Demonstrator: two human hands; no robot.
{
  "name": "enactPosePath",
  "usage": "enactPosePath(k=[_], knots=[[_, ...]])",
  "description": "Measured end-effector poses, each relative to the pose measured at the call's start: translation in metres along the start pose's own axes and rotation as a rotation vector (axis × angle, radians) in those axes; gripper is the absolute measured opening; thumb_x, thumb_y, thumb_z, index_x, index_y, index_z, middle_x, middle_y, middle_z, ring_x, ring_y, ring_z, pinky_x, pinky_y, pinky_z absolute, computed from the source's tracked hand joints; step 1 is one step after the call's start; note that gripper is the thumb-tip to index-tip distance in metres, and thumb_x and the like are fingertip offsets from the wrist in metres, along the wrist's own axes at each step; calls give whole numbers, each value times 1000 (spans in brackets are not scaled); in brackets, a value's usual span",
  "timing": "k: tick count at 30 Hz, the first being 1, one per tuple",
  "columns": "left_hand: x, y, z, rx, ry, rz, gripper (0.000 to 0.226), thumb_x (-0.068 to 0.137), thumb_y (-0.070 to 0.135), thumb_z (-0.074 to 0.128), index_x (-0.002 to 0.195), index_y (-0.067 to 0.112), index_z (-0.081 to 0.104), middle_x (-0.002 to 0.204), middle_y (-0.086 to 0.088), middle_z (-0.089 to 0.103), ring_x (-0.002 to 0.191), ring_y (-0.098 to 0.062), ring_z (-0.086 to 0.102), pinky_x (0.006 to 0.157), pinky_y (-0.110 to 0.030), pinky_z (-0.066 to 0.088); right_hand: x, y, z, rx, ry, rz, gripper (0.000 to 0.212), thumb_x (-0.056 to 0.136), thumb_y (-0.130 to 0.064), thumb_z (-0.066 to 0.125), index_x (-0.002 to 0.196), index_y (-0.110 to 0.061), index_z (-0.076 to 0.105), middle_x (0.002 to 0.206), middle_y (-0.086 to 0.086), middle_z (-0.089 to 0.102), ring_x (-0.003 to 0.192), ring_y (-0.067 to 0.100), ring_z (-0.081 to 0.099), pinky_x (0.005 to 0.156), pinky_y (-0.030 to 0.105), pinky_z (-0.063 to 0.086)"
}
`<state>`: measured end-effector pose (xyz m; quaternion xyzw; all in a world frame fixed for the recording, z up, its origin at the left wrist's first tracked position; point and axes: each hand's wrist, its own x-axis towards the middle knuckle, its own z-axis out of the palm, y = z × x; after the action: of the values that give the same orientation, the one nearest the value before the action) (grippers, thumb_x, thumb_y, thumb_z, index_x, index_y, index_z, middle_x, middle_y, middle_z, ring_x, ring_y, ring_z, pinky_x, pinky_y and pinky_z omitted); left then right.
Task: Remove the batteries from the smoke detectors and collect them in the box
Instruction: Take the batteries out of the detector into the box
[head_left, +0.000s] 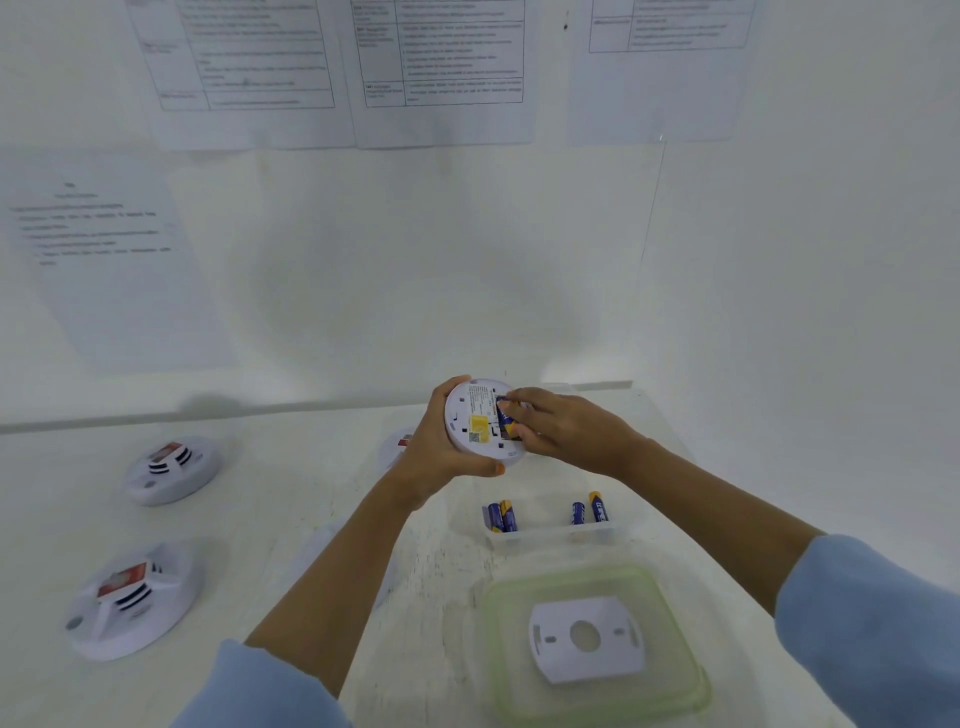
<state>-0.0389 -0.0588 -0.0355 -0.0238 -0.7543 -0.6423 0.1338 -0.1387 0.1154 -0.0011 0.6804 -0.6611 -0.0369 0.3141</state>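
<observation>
My left hand (434, 452) holds a round white smoke detector (475, 415) above the table, its back with a yellow label turned toward me. My right hand (556, 428) pinches a blue and yellow battery (506, 418) that sits at the detector's open compartment. Below the hands stands a clear plastic box (550, 538) with several blue and yellow batteries (501, 517) inside. Two more white smoke detectors (171, 467) (132, 597) lie on the left of the table, and part of another (397, 447) shows behind my left wrist.
A clear lid with a green rim (670, 587) lies near the front, with a white mounting plate (587, 636) on it. White walls with taped printed sheets (441, 67) enclose the back and right of the white table (291, 478).
</observation>
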Motion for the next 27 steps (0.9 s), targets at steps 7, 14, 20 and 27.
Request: enactPosePath(k=[7, 14, 20, 27], knots=[[4, 1, -3, 42, -6, 27, 97, 49, -2, 78, 130, 18, 30, 121, 0, 48, 105, -9, 57, 76, -22, 54, 0, -2, -1, 308, 17, 307, 44, 89, -43, 44, 114, -12, 64, 116, 9, 64, 89, 24, 66, 68, 33, 55], [7, 4, -4, 74, -18, 68, 93, 51, -4, 78, 127, 18, 30, 120, 4, 48, 107, -6, 56, 80, -21, 53, 12, -3, -14, 621, -8, 559, 39, 79, -27, 70, 116, -15, 63, 121, 3, 59, 105, 17, 53, 90, 30, 42], [3, 3, -5, 98, 2, 82, 90, 50, 1, 78, 125, 18, 32, 121, 4, 46, 110, -8, 53, 81, -20, 53, 12, -1, -29, 1053, 117, 747, 41, 65, -3, 79, 95, -17, 55, 92, -8, 56, 70, -7, 50, 58, 6, 40], [0, 4, -18, 139, 70, 113, 99, 46, 2, 79, 130, 21, 30, 123, 11, 44, 113, 1, 47, 84, -12, 48, 1, -22, -9, 875, -590, 685, 32, 65, -14, 81, 75, -19, 51, 80, -10, 51, 66, 1, 45, 61, 13, 38]])
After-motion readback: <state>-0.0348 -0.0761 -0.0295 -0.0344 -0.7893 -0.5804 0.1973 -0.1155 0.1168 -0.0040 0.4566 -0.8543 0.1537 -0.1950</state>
